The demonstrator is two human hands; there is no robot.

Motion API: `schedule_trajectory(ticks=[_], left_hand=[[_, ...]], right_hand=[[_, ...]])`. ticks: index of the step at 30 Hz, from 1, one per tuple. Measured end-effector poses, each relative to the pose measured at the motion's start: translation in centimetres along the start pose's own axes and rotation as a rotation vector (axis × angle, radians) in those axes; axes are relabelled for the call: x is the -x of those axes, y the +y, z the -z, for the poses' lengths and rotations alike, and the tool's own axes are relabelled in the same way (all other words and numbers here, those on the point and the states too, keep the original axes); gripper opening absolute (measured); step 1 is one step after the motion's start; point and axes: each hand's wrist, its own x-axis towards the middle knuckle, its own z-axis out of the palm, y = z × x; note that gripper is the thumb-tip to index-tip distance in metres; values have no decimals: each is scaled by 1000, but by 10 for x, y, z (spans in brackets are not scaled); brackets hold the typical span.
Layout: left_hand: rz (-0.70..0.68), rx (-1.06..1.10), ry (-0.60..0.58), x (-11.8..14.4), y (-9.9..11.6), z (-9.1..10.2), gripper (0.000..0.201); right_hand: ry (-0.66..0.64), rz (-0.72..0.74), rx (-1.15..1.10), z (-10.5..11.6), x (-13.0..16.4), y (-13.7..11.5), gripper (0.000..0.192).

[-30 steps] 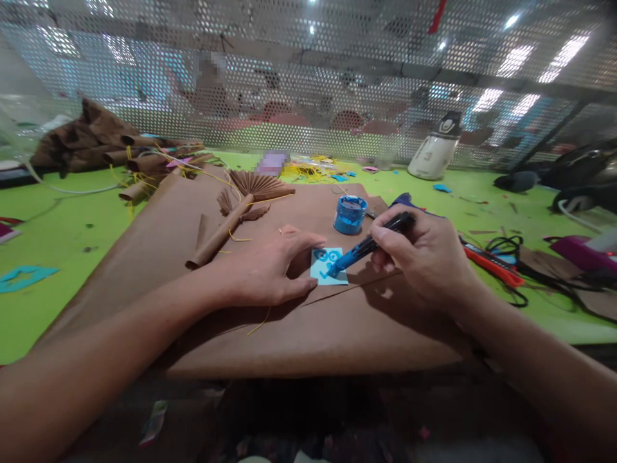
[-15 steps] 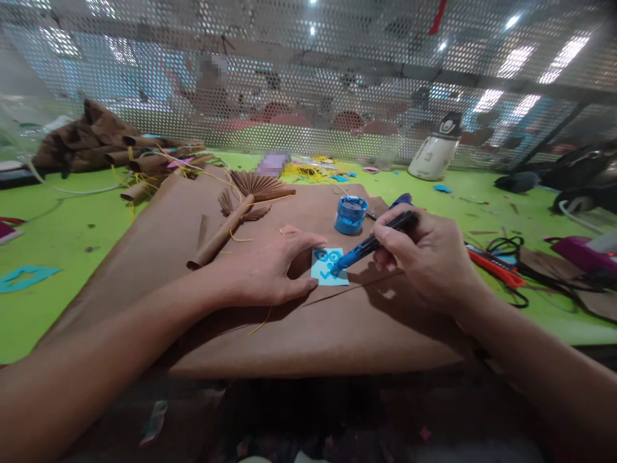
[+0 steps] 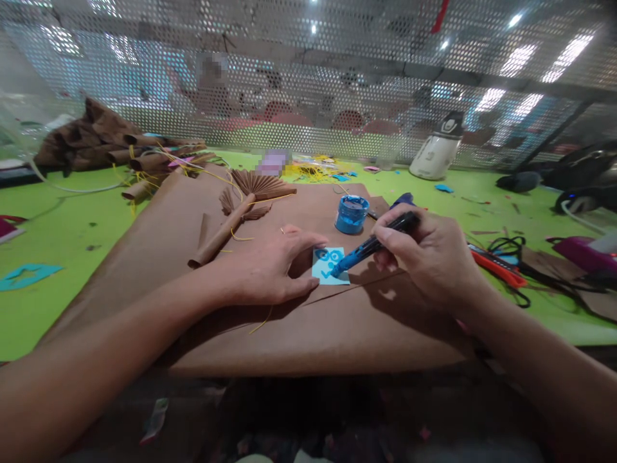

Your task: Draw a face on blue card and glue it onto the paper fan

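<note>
A small light-blue square of paper point(image 3: 320, 265) lies on a large brown paper sheet point(image 3: 337, 337). Painted on it in darker blue are two ringed eyes, a nose and a zigzag mouth. My left hand point(image 3: 265, 270) rests at its left side, thumb and forefinger spread apart at the edge. In my right hand point(image 3: 429, 254) is a black marker point(image 3: 361, 252), its front part smeared with blue; the tip meets the square at the mouth's right end. Just behind stands an uncapped pot of blue paint point(image 3: 351, 216).
Left of the pot lies a brown paper tube point(image 3: 222, 231) with pleated fans. More rolled tubes point(image 3: 144, 159) are heaped at the back left. A red-orange cutter point(image 3: 499, 265) lies to the right. A white bottle point(image 3: 436, 154) stands before a perforated metal screen point(image 3: 308, 96).
The marker's tip has shifted very slightly along the mouth line. Both hands keep nearly the same place, and the whole view has moved a touch.
</note>
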Motion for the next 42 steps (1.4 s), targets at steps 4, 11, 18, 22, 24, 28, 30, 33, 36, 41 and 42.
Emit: schedule_trajectory(ticks=[4,11,18,22,24,28,30,33,36,41,42], left_hand=[[2,-3,-2,0,-1,0,52],[-6,-2,-11,0,-3,-1,53],[-7,18,-26,0,-2,1,51],[9,0,-18,0,-1,0,53],[3,7,-7,0,-2,-1,52],[1,7,-5,0,-4,-2,52],[-5,-2,-8,0,-5,-3,53],[-10,0,-3,0,-5,-3,52],[-8,2,-2,0,-4,-3,52],[31,4,-15,0,-3,-2,54],[24,7,-12,0,-3,-2,54]], right_hand=[[7,2,1,1,0,0,9],[-11,14,5,1,1,1,8],[22,17,-26,2,0,2,10],[37,29,-2,2,0,1,10],[25,31,7,2,0,1,9],[-6,31,17,0,1,2,9],[-8,34,14,0,1,2,10],[-1,38,9,1,0,2,10],[14,41,8,1,0,2,11],[36,49,21,0,0,2,10],[29,48,24,0,0,1,10]])
